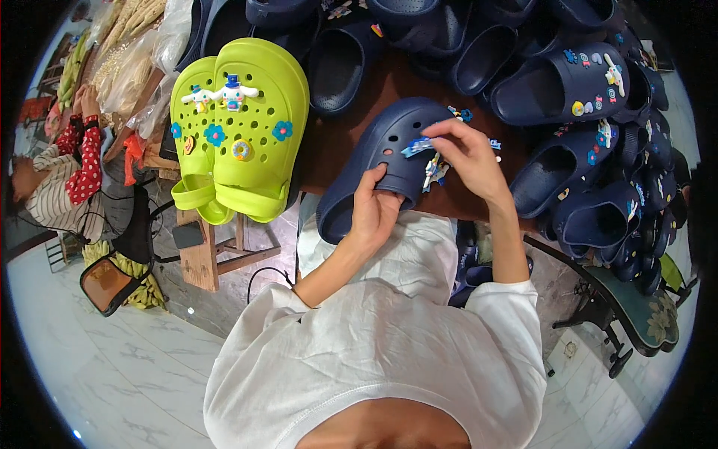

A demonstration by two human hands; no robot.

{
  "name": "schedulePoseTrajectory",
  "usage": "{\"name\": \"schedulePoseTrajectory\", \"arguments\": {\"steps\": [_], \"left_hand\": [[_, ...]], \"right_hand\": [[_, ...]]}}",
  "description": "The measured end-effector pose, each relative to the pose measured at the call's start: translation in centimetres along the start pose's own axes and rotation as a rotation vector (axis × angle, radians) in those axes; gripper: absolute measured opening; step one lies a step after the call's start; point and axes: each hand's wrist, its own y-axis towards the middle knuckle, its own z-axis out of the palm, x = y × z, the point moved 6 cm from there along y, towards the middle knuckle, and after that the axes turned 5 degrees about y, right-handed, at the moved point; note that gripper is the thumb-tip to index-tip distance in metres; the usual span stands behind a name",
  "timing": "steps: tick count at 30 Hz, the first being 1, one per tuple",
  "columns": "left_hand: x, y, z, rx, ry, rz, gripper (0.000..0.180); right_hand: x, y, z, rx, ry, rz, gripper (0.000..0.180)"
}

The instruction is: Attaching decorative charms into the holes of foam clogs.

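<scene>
My left hand [376,206] grips the rim of a navy blue foam clog [389,142] lying on the brown table [340,146]. Over the clog's top, my right hand [467,153] pinches a small blue charm [416,147] against the perforated upper. More small charms [435,170] lie just under that hand. A pair of lime green clogs [243,127] fitted with flower and cartoon charms sits to the left, apart from both hands.
Many navy clogs [568,86], some with charms, are heaped along the back and right side. A wooden stand [206,258] holds the green pair. Another person in striped and red dotted sleeves [71,168] sits at far left. A chair base [613,329] stands at lower right.
</scene>
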Motion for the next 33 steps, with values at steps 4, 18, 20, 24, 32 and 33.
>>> {"name": "schedulePoseTrajectory", "arguments": {"steps": [4,18,20,24,32,33], "left_hand": [[0.0,0.2,0.0,0.078,-0.101,-0.027,0.04],[0.6,0.2,-0.4,-0.13,0.165,0.004,0.056],[0.1,0.2,0.2,-0.106,0.122,0.014,0.054],[0.5,0.8,-0.9,-0.19,0.245,0.013,0.049],[0.1,1.3,-1.5,-0.208,0.171,0.016,0.047],[-0.1,1.1,-1.1,-0.222,0.151,0.001,0.048]], "right_hand": [[1.0,1.4,2.7,0.124,-0.24,-0.064,0.015],[2.4,1.0,5.6,0.164,-0.597,-0.266,0.015],[2.3,0.8,5.7,0.141,-0.635,-0.257,0.016],[2.9,0.4,6.7,0.119,-0.727,-0.338,0.02],[2.9,-0.4,4.7,-0.065,-0.518,-0.395,0.019],[2.6,-0.8,3.5,-0.147,-0.465,-0.347,0.018]]}}
